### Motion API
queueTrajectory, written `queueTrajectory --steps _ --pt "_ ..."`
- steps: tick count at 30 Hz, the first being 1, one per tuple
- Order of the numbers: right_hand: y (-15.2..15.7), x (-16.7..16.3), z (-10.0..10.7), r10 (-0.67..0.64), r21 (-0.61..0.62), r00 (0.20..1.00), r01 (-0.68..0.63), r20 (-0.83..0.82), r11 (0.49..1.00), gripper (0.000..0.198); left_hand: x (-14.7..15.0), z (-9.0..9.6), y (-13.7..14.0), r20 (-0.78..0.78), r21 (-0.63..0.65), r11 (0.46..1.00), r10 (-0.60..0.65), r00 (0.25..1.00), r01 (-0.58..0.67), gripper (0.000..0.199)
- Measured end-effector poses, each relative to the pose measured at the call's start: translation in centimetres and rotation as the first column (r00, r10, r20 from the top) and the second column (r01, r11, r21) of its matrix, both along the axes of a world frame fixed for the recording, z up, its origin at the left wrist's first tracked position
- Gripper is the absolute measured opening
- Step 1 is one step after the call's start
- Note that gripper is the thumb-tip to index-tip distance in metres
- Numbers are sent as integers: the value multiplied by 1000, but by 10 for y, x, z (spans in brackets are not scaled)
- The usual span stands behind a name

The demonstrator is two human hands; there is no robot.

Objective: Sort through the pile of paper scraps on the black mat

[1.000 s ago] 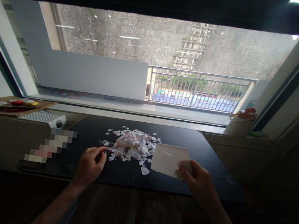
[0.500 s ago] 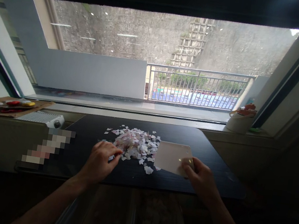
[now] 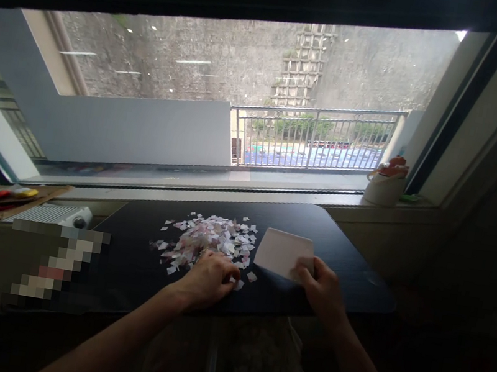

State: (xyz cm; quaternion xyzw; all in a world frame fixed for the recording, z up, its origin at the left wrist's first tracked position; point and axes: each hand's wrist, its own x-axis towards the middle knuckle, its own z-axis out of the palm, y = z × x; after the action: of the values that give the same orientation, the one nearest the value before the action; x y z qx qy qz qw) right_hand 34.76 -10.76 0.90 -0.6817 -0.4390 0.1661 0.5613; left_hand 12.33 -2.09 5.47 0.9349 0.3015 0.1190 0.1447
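Dark desk (image 3: 132,265) beside window (image 3: 366,66) | your right hand (image 3: 321,285) pinches pale card (image 3: 284,249), right of paper scraps (image 3: 217,231) | your left hand (image 3: 210,275) at scraps' near edge, fingers curled, grip unclear

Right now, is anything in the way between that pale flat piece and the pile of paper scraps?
Nothing visible stands between the pale flat piece in the right hand and the pile of paper scraps. The left hand is at the pile's near edge, outside that gap.
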Motion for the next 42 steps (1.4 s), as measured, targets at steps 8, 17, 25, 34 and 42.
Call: queueTrajectory --steps 8,17,25,34,42 --pt "-2 -3 0 -33 17 999 32 43 999 20 -11 -4 7 -9 41 996 73 997 -73 10" --pt "-2 -2 1 -26 -7 999 27 36 1000 22 -45 -3 4 163 -175 962 239 957 -210 19" --pt "-2 -1 3 -33 -22 998 35 61 999 26 -47 -5 9 307 -531 822 415 856 -208 26" --pt "-3 -2 2 -26 -18 999 27 47 999 25 -49 -7 12 261 -605 762 465 846 -232 36" --pt "-2 -1 -2 -25 -15 999 26 41 1000 24 -49 -2 9 266 -407 879 374 889 -248 28"
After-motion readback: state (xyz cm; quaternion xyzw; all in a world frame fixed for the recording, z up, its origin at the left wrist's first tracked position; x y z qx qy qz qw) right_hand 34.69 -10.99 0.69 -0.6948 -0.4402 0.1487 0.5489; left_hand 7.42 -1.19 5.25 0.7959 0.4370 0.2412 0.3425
